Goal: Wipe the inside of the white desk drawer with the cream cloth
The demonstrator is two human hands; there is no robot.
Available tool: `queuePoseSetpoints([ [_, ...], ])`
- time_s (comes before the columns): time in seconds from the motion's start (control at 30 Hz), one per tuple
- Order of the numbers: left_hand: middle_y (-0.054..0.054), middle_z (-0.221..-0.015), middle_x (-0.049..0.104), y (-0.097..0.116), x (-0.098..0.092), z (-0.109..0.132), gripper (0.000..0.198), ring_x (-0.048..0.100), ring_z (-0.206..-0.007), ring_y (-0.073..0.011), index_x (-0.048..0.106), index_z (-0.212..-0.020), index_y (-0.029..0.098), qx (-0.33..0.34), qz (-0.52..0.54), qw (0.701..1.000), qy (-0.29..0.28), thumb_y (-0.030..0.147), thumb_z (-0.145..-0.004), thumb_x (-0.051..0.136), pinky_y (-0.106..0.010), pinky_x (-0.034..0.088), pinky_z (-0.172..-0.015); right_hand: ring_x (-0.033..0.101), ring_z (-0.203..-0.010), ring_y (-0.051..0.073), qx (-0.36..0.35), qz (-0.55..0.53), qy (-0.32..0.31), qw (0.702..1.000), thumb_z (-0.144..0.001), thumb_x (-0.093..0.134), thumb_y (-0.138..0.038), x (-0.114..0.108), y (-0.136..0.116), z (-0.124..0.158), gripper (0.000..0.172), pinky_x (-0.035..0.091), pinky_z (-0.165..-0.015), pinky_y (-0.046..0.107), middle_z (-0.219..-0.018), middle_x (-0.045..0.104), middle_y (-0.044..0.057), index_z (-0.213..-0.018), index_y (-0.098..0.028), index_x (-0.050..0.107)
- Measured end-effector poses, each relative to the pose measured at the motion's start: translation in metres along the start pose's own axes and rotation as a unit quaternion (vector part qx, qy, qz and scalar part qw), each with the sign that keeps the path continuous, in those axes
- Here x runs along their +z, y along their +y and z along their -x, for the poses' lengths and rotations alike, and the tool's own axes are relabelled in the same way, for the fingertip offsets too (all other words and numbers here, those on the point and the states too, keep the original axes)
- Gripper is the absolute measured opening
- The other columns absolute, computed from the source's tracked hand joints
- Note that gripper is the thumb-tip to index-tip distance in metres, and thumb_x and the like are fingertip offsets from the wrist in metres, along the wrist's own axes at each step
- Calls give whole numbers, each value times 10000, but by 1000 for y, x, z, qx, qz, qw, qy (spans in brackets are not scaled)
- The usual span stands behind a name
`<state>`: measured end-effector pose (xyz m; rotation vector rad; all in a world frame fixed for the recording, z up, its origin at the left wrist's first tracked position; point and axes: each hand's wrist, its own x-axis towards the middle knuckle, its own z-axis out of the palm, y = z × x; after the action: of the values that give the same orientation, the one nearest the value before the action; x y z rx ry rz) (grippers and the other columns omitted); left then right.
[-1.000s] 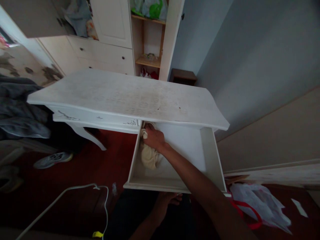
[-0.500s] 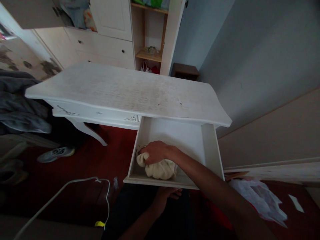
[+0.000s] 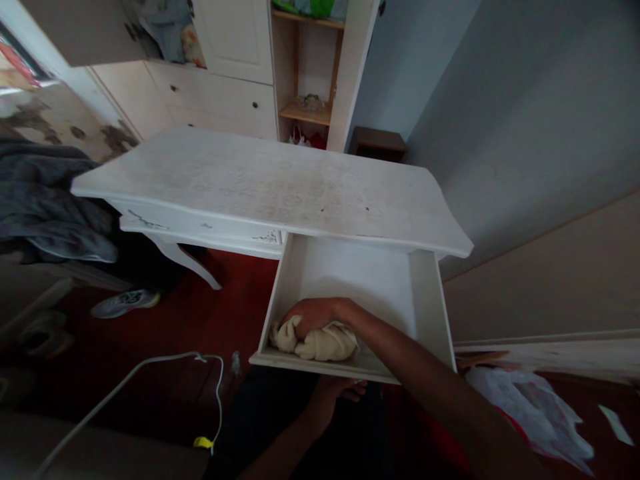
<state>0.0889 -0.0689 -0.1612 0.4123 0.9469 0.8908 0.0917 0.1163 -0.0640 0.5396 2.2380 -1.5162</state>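
A cream cloth [image 3: 327,343] lies bunched in the front left corner of the pulled-out white drawer [image 3: 430,293]. My right hand [image 3: 316,316] presses down into it with the fingers closed around part of the fabric; some fingertips are hidden in its folds. Below the drawer's front edge is my left hand [image 3: 336,392], close to the underside of the front panel. Its fingers are partly bent, and the dark shadow and the panel hide whether they grip anything. The drawer belongs to a white table [image 3: 240,167] with brownish stains on its top.
Behind the table stands a white wardrobe [image 3: 225,97] with open doors. Dark clothing [image 3: 45,193] hangs at left, above a shoe [image 3: 125,303]. A white cable [image 3: 150,363] runs over the red floor. Plastic bags [image 3: 530,407] lie at right beside the wall.
My right hand has moved the cloth slightly toward the drawer's front left corner. The left hand stays beneath the front panel. The whole view has shifted a little.
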Motion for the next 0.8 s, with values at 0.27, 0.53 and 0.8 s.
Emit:
queuePoseSetpoints([
  [0.27, -152, -824, 751, -1, 2, -1, 419, 677, -728, -237, 755, -794, 87, -1, 12, 1000, 14, 447, -580, 744, -331, 501, -667, 643, -815, 179, 5, 10, -18, 1000, -692, 624, -110, -5, -10, 0, 400, 487, -680, 221, -947, 724, 48, -1078, -97, 726],
  [0.53, -156, -885, 752, -8, -2, -2, 425, 682, -803, -259, 756, -787, 97, -5, 0, 1000, -3, 481, -604, 738, -373, 518, -745, 668, -872, 175, -53, 48, 74, 995, -730, 658, -155, 4, -43, 39, 379, 476, -777, 238, -1027, 744, 17, -1098, -204, 738],
  [0.8, -152, -891, 748, -17, -8, -10, 436, 689, -816, -267, 720, -799, 130, 2, -12, 1000, -18, 531, -627, 721, -395, 525, -749, 645, -1136, 200, -125, 24, 329, 936, -791, 623, -142, 25, -54, 55, 505, 471, -1000, 317, -1295, 667, -1, -1278, -273, 637],
])
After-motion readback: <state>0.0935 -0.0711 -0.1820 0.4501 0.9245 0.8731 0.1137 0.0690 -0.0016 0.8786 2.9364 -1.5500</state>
